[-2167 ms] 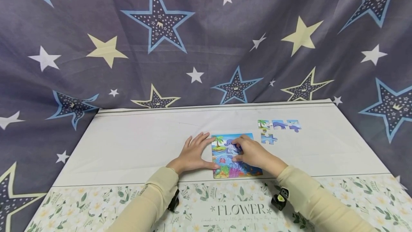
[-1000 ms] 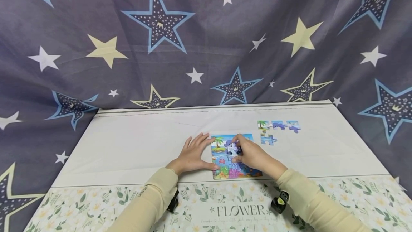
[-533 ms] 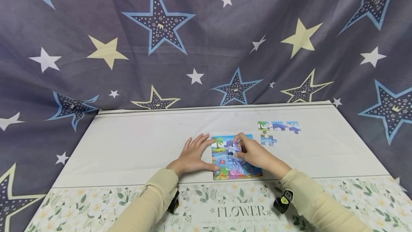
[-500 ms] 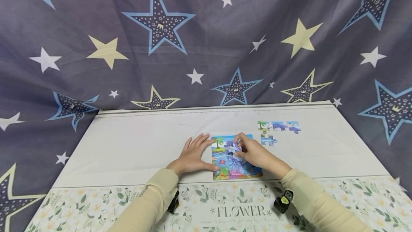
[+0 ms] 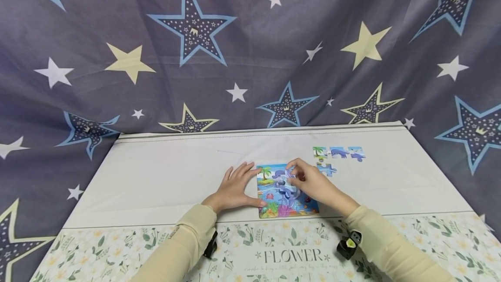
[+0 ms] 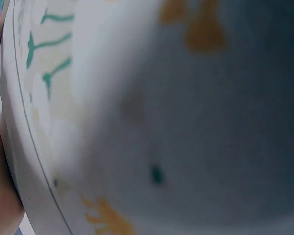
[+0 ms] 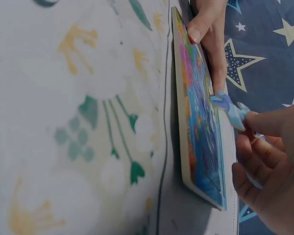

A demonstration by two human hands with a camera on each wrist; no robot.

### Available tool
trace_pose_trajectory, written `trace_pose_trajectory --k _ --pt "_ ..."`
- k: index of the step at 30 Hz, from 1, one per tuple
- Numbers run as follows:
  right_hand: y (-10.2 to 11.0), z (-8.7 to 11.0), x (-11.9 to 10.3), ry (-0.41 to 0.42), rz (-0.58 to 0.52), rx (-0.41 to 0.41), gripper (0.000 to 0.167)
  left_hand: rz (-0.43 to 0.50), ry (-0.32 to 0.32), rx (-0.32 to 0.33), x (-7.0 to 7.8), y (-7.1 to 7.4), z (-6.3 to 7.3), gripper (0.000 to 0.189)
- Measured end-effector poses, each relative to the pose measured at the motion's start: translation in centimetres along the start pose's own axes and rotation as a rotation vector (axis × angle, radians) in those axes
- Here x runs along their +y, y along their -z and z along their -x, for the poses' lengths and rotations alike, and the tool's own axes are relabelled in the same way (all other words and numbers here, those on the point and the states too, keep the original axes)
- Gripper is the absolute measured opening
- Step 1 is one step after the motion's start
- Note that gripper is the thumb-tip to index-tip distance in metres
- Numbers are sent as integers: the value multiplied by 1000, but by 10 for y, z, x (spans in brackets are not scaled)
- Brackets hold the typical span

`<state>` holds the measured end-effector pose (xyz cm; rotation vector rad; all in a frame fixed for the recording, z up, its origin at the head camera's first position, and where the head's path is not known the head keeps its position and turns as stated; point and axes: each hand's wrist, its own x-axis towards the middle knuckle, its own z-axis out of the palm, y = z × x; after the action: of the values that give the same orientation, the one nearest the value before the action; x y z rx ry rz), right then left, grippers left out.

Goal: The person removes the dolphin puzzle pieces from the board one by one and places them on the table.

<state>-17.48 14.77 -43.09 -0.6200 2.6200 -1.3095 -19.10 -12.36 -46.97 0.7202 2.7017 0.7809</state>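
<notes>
A puzzle board printed with a palm tree, a crab and coral lies on the white part of the table cover. My left hand is spread at its left side, thumb and fingertips resting on that edge. Between thumb and fingers my right hand pinches a blue and purple puzzle piece. In the right wrist view the piece is tilted and raised off the board's face. Part of the board's upper right is hidden behind this hand. Only a sliver of the left hand shows in the left wrist view.
Several loose puzzle pieces lie beyond the board to the right, with one piece nearest my right hand. A floral strip lettered FLOWER runs along the table's front. A star-patterned curtain hangs behind the table.
My right hand first works over the board's dolphin area, then draws slightly right with the puzzle piece, which now shows tilted. The left hand and the loose pieces stay in place.
</notes>
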Motion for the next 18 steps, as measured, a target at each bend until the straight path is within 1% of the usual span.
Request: trace_pose_trajectory --k 5,11,15,18 --pt "5 4 5 35 3 85 24 0 -1 -2 0 0 0 104" --pt "12 10 12 45 -12 185 25 4 -22 6 1 2 1 103" --pt "19 15 17 46 2 227 25 8 -39 16 1 2 2 101" --pt "25 19 21 44 12 243 26 5 -33 12 1 2 2 102"
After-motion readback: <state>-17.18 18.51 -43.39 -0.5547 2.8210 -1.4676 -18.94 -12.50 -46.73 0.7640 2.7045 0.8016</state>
